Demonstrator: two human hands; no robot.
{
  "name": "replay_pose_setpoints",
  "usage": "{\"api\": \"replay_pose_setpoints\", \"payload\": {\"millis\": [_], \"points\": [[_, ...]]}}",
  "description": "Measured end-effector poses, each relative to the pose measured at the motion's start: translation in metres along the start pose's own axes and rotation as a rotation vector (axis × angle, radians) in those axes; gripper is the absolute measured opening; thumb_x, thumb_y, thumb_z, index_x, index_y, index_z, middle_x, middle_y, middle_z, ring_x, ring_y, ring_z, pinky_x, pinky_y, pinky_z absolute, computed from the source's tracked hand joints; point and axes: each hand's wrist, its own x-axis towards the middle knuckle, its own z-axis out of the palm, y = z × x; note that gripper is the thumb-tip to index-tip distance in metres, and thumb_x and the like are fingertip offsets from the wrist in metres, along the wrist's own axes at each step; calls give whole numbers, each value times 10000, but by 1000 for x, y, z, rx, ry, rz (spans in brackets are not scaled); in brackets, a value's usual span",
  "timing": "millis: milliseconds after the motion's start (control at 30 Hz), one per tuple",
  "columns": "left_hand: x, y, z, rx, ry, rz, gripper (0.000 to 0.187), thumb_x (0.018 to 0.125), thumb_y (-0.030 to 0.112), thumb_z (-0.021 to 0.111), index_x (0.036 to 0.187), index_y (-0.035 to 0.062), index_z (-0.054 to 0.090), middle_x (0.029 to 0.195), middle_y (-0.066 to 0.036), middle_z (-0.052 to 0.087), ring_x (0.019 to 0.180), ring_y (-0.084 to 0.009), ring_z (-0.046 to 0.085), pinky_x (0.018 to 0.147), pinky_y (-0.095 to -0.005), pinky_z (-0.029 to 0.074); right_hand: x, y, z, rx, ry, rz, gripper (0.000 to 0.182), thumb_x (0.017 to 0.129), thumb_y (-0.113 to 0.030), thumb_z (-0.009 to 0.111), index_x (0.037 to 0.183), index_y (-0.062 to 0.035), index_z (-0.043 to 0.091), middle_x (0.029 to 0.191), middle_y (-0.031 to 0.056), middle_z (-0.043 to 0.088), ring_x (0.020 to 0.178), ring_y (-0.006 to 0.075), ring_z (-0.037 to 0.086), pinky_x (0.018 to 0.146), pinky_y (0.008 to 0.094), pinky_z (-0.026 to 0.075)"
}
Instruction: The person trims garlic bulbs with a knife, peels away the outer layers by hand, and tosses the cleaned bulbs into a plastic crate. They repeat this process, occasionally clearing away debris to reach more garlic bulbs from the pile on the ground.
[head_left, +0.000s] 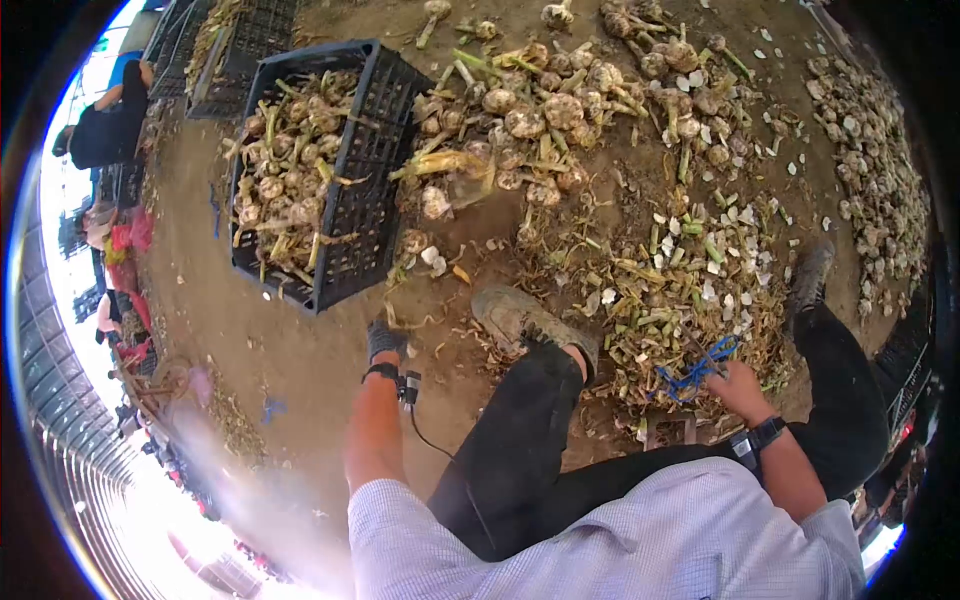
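While the person sits on the dirt floor with both legs stretched forward, the head view shows garlic trimming partly complete. Right hand (738, 388): clenched around blue-handled shears (700, 368), held low over the trimmings heap (680, 290) of cut stalks and white skins between the shoes. Left hand (385, 338): gloved and lowered toward the ground beside the black crate (375, 150); it appears to grasp nothing, though the glove is small and dark here, so this is not certain. The crate is roughly half filled with garlic bulbs (285, 175). Directly right of it lies the untrimmed pile (530, 120), its bulbs with stalks attached, touching the crate wall. Judgement: a substantial share is done, given the crate contents and the waste; the large pile remains to be cut.
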Motion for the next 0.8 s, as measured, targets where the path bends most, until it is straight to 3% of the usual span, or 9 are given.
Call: {"api": "replay_pose_setpoints", "payload": {"millis": [33,133,167,267,467,500,600,700,800], "points": [[15,1,8,-186,-49,-59,659,852,430,592,1394,83,449,1423,-179,449,1310,-336,420,1089,-395,342,3,5,3,-9,25,-41,374,806,-318,624,807,55,609,698,230,597,653,393,583,637,461,463],[44,-14,66,158,130,140,672,736,338,736,1291,32,514,1324,-245,515,1242,-379,482,1003,-435,429,7,18,14,-10,45,-118,370,810,-317,624,792,52,603,691,224,596,645,384,580,641,460,463],[-4,37,11,-95,-43,37,733,725,345,745,1313,-4,482,1362,-243,483,1280,-368,449,1067,-405,381,6,14,13,8,34,-111,371,810,-317,624,793,53,604,694,225,598,647,385,580,644,461,464],[-26,70,-5,-145,156,322,760,717,373,750,1316,-4,474,1335,-247,509,1259,-384,469,1061,-404,389,2,16,6,48,43,-73,377,808,-321,624,797,55,607,705,233,600,656,390,583,648,465,463],[-103,146,-190,-534,818,756,338,790,-4,669,1108,23,558,969,-123,607,838,-184,576,781,-297,478,1,10,6,37,44,-131,373,796,-328,620,791,44,617,711,235,604,663,394,587,638,464,461],[-130,155,-227,-640,838,708,277,790,28,672,1056,30,595,992,-141,613,880,-247,590,810,-347,486,1,14,6,55,36,-137,371,795,-329,619,788,43,618,712,236,603,666,395,588,638,467,461],[-96,117,-263,-170,1105,433,268,796,89,661,1052,34,607,1081,-174,614,1001,-329,583,893,-402,474,3,29,13,113,73,-179,384,778,-340,644,808,43,634,695,234,604,642,385,593,626,451,465],[-127,167,-271,81,1198,287,330,796,145,657,1086,-1,599,1148,-187,609,1098,-372,563,938,-386,468,-3,34,8,80,130,-208,387,783,-341,633,783,46,624,701,237,602,649,391,589,629,459,464],[-112,237,-230,589,798,486,276,837,127,571,1091,23,607,1031,-141,633,1008,-298,606,849,-408,489,-5,41,10,41,118,-192,384,788,-341,624,801,43,619,738,240,610,693,402,589,655,475,465]]}}
